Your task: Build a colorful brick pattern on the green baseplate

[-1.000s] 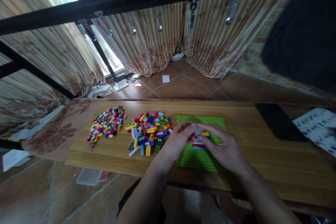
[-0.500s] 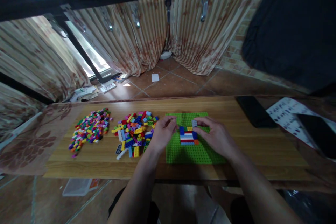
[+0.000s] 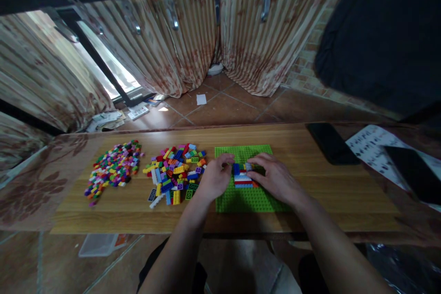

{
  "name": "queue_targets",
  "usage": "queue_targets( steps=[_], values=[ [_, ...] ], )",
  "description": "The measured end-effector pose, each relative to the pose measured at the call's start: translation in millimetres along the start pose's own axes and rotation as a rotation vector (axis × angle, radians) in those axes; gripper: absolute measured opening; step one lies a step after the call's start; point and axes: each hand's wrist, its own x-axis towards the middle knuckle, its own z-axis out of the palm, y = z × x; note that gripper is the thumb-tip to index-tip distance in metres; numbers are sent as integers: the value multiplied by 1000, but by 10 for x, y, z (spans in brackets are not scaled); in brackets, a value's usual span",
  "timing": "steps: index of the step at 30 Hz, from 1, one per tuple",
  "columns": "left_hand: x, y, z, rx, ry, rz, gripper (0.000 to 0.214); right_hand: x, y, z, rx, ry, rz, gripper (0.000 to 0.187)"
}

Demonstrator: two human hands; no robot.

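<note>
A: Which thing is the largest?

B: The wooden tabletop (image 3: 330,202). It extends well past the right hand (image 3: 272,175) on one side and well past the left hand (image 3: 216,177) on the other.

A: And after this?

B: The green baseplate (image 3: 241,202), which lies under the fingers of both hands. Quite near, to the left of the left hand, there is a loose heap of mixed bricks (image 3: 178,170); farther to the left is a heap of smaller pieces (image 3: 115,165). Well to the right of the right hand lies a dark flat device (image 3: 332,144).

A: Where is the brick construction (image 3: 243,178)?

B: On the baseplate, between the two hands. It shows blue, white, red and light blue bricks.

A: How are the hands?

B: The right thumb and forefinger are pinched on a small grey brick (image 3: 248,166), at the construction's far right corner. The left fingers are curled just beside its left edge; if they hold something, I cannot tell.
</note>
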Motion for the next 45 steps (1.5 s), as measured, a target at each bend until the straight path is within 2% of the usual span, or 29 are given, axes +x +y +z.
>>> queue_targets(
  steps=[7,18,37,45],
  values=[
    [-3,-50,24,41,-23,21,36,6,-4,19,-27,-18,3,19],
    [-28,-21,16,108,-38,32,37,28,6,8,62,-42,39,16],
    [-44,-9,32,183,-60,29,38,39,141,86,170,5,81,21],
    [-43,-46,41,181,-39,39,37,44,107,55,118,-30,85,22]
  ],
)
